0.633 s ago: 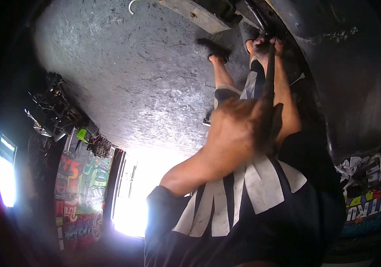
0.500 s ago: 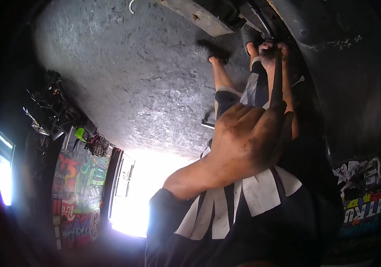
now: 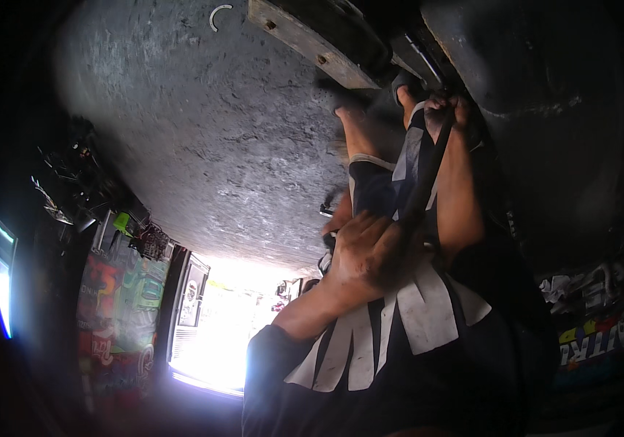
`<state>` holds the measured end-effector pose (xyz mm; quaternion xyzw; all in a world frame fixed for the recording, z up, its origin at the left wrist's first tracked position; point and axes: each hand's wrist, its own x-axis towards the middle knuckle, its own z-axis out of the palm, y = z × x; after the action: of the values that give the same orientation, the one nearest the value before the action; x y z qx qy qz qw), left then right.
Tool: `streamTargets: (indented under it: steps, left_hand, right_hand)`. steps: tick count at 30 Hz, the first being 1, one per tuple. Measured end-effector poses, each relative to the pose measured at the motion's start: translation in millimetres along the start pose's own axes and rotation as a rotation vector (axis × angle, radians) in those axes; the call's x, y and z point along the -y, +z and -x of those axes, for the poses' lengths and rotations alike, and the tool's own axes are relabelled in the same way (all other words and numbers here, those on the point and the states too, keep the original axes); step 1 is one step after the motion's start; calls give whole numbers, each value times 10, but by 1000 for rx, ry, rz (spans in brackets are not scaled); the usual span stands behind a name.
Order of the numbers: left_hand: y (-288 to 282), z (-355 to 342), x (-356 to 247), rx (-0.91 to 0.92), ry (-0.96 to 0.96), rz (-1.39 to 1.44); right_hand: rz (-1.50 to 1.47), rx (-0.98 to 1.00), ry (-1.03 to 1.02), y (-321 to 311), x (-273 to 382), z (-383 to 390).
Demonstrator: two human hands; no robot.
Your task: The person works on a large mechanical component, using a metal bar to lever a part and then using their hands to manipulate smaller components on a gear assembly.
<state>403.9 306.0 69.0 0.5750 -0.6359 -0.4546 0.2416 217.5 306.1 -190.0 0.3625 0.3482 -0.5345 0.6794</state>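
Note:
My left hand (image 3: 370, 255) is closed round the near end of a long dark bar (image 3: 428, 171), just in front of my dark shirt with pale stripes. The bar runs up and away to my right hand (image 3: 449, 109), which grips its far end beside a big dark tyre (image 3: 545, 109). My right forearm lies alongside the bar. My legs and two feet in dark sandals (image 3: 348, 98) stand on the grey concrete floor (image 3: 202, 124) just left of the far hand. What the bar's tip touches is hidden in shadow.
A worn wooden plank (image 3: 312, 44) lies on the floor by the feet. A bright doorway (image 3: 217, 328) glares at the lower middle. Colourful posters (image 3: 115, 306) and cluttered small parts (image 3: 71, 167) fill the left side; stickers (image 3: 589, 342) show at right.
My left hand has slid a little lower on the bar and closer to my chest. The right hand keeps its grip at the far end.

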Motion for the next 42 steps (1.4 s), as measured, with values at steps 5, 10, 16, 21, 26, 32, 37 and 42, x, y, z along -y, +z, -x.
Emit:
streamTargets:
  steps: [5,10,16,21,26,32,37,42]
  left_hand:
    - [-44,-136,-92,60,-28,-34]
    - [-6,-96,-41,45,55,-10]
    - [-144,-318,-139,64,6,-93]
    - [-295,-502,-235,132,92,-207]
    - [-420,-47,-84,-108,-605,-102]
    - [-391,381,474,-41,-693,-49]
    - [-355,238,373,4,-514,-71]
    - [-233,94,151,55,-222,-53]
  right_hand:
    - [41,-93,88,28,-92,-19]
    - [-36,24,107,-63,-43,-67]
    - [-88,62,362,-351,-254,-180]
    - [-97,-244,137,-173,-528,-207]
    - [184,-272,-59,-51,-416,-48]
    - [237,-291,-225,-52,-396,-49]
    - [248,-261,-235,-20,-350,-61]
    - [285,-211,-88,149,-92,-47]
